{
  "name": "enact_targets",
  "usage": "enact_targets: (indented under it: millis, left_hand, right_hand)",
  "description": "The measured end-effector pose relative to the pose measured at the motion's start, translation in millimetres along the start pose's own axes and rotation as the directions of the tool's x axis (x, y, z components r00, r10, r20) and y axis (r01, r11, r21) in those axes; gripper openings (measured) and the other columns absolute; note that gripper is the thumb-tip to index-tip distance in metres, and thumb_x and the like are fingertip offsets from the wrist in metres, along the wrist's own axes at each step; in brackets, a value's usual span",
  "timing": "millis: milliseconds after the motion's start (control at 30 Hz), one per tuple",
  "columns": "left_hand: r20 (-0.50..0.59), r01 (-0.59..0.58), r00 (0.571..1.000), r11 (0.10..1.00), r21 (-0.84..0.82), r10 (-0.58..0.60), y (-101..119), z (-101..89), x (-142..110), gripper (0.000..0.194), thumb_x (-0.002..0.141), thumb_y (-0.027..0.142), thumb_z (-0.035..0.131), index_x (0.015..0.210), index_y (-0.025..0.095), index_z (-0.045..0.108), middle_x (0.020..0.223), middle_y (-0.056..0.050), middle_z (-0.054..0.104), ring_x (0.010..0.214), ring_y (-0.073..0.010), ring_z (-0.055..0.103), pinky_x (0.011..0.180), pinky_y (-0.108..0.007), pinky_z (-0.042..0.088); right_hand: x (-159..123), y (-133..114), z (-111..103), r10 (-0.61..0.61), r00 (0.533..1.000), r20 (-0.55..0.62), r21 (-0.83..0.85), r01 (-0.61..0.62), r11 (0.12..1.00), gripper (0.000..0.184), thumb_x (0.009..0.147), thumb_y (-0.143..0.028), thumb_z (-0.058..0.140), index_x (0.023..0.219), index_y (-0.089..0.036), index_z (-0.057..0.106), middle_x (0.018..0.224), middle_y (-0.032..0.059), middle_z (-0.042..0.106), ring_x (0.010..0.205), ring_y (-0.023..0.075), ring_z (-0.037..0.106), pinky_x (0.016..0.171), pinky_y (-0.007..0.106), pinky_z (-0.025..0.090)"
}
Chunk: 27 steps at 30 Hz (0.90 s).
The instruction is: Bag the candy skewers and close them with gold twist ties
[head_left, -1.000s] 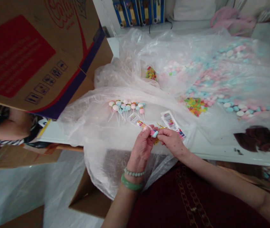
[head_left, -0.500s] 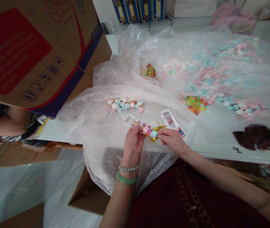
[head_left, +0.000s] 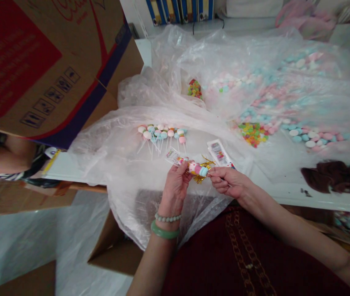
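At the far left a big cardboard box (head_left: pixel 79 86) leans in over the table's left end, and a co-worker's forearm (head_left: pixel 14 158) in a striped sleeve shows just below it, apart from the hands in front of me. Next along the clear plastic sheet (head_left: pixel 116 135), a bunch of marshmallow lollies (head_left: pixel 162 133) lies back from the front edge, sticks pointing towards it. Nearer that edge, about midway along the table (head_left: pixel 288 199), a candy stick (head_left: pixel 197 167) is held up between the two hands, its long axis slanting from the label packet (head_left: pixel 172 156) at the upper left down to the blue sweets at the lower right. The left hand (head_left: pixel 177 177) is closed around its middle, thumb on top; gold ties (head_left: pixel 208 162) lie just behind, close enough to get in the way. The right hand (head_left: pixel 228 180) is nearer the blue end, fingers curled and tips together, seemingly pinching the thin stem. Just beyond that hand lie printed cards (head_left: pixel 218 152), crowding the space on its far side. Further right sit fruit gummies (head_left: pixel 253 135), then loose marshmallows (head_left: pixel 312 137) spreading towards the back right corner, and a brown cloth (head_left: pixel 337 176) near the front edge.
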<state>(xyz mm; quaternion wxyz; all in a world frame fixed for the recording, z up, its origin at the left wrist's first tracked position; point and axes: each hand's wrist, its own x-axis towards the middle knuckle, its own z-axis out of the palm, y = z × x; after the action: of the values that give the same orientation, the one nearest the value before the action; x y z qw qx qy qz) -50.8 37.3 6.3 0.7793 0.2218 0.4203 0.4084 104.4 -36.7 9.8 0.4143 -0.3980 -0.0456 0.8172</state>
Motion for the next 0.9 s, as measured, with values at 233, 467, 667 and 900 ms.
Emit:
enact_targets:
  millis: [233,467,667,900]
  left_hand:
    - [0.012,0.050,0.999,0.997,0.057,-0.050,1.5,-5.9,3.4,0.031,0.060,0.028,0.082,0.080,0.013,0.063,0.068,0.000,0.066,0.058,-0.0109,0.061,0.054,-0.022,0.051]
    - [-0.012,0.067,0.998,0.980,0.187,-0.065,0.6,-8.2,0.1,0.038,0.056,0.034,0.084,0.077,0.012,0.062,0.066,-0.001,0.067,0.057,-0.0134,0.062,0.057,-0.026,0.054]
    - [0.000,0.016,1.000,0.987,0.162,-0.016,-5.3,3.3,-8.3,0.040,0.056,0.036,0.084,0.079,0.012,0.063,0.069,-0.001,0.067,0.061,-0.0131,0.063,0.062,-0.026,0.053]
    - [0.018,0.105,0.994,0.994,0.036,-0.106,-5.4,-0.2,-3.7,0.030,0.071,0.035,0.075,0.089,0.014,0.062,0.080,-0.004,0.069,0.064,-0.0127,0.063,0.059,-0.024,0.052]
  right_hand:
    - [-0.4,-4.8,-7.5,0.205,0.968,0.145,0.209,-0.232,0.950,0.018,0.092,-0.012,0.038,0.076,-0.016,0.042,0.045,-0.0117,0.027,0.031,0.0019,0.016,0.033,0.012,0.008]
    - [2.2,-1.6,-8.9,0.185,0.980,0.071,0.134,-0.193,0.972,0.016,0.088,-0.012,0.042,0.073,-0.018,0.041,0.044,-0.0109,0.032,0.031,0.0024,0.018,0.033,0.013,0.008]
    - [7.5,15.4,2.5,-0.321,0.925,-0.204,-0.292,0.256,0.922,0.009,0.071,-0.022,0.059,0.071,-0.017,0.051,0.046,-0.0086,0.043,0.035,0.0038,0.025,0.037,0.018,0.013]
    - [8.4,24.4,3.2,-0.721,0.693,-0.015,-0.880,0.333,0.338,0.016,0.078,-0.025,0.051,0.064,-0.020,0.056,0.054,-0.0046,0.051,0.056,0.0108,0.047,0.058,0.023,0.033]
